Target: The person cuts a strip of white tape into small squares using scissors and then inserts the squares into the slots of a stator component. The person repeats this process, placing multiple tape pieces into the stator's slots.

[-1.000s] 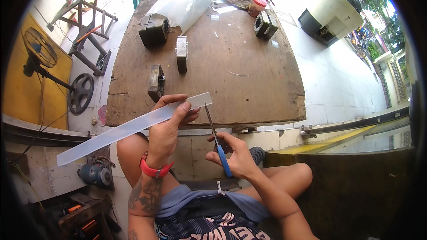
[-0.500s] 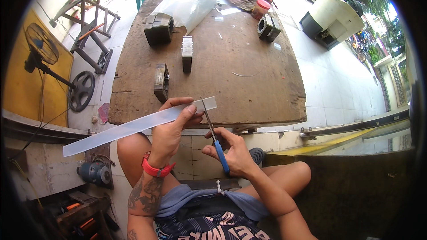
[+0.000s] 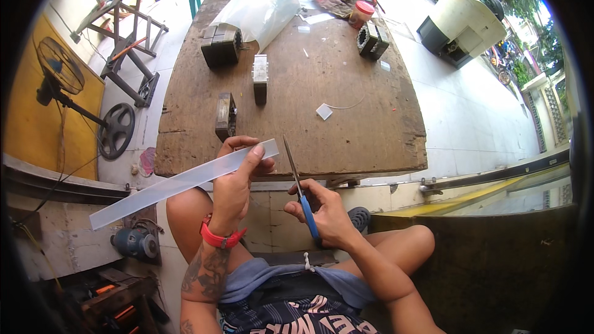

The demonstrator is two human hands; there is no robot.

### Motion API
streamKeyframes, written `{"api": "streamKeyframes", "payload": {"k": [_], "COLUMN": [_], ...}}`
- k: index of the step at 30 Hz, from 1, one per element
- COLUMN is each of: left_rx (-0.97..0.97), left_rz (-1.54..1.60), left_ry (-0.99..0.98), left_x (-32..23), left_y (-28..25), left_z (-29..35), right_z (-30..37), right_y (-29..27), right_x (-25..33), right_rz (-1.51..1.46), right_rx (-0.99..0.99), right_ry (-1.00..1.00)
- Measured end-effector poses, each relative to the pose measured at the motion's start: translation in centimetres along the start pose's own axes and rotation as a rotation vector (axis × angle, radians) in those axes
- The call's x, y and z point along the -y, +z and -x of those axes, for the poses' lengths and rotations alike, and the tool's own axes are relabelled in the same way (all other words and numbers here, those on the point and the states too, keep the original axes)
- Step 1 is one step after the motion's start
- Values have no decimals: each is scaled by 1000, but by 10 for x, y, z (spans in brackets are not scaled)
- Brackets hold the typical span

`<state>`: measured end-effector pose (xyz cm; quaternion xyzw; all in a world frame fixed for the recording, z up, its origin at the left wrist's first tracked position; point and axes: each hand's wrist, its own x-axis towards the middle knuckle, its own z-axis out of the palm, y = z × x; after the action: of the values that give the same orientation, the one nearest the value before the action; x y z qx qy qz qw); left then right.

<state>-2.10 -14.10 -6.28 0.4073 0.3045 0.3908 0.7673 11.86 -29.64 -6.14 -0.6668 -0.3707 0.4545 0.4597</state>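
Observation:
My left hand [image 3: 238,173] pinches a long strip of translucent white plastic [image 3: 164,188] near its right end, the rest slanting down to the left. In my right hand [image 3: 322,210] is a pair of scissors [image 3: 304,201] with blue handles, blades pointing up and closed together, a little right of the strip's cut end. On the wooden table beyond lies a small square plastic piece [image 3: 324,111], beside a thin curved sliver [image 3: 348,106]. Dark slotted metal cores stand on the left part of the table, the nearest core [image 3: 226,115] just beyond my left hand.
A rolled clear plastic sheet [image 3: 263,6] lies at the table's far left. Another metal core [image 3: 372,41], a red-lidded jar [image 3: 361,13] and a cloth [image 3: 340,0] are at the far right. A fan [image 3: 59,65] stands left; a bench grinder [image 3: 135,242] sits low left.
The scissors have closed and cut through the strip. Its end piece has dropped onto the table as a small square. The strip in my left hand is shorter and has shifted slightly down.

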Motion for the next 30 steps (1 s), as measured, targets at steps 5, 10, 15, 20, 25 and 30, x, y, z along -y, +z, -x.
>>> {"api": "streamKeyframes", "payload": {"k": [5, 10, 15, 20, 25, 30], "left_rx": [2, 22, 20, 22, 17, 22], "left_rz": [50, -65, -46, -60, -68, -80], "left_ry": [-35, -29, -45, -41, -47, -53], "left_x": [-5, 0, 1, 2, 3, 4], "left_y": [-4, 3, 3, 3, 4, 3], "left_z": [-1, 2, 2, 2, 2, 1], "right_z": [4, 1, 0, 0, -1, -1], "right_y": [-3, 4, 1, 2, 4, 4], "right_x": [1, 1, 4, 6, 3, 0], "right_rz": [119, 96, 103, 107, 96, 82], "right_rx": [41, 2, 27, 28, 4, 1], "right_ry": [-53, -43, -41, -31, -19, -51]}}
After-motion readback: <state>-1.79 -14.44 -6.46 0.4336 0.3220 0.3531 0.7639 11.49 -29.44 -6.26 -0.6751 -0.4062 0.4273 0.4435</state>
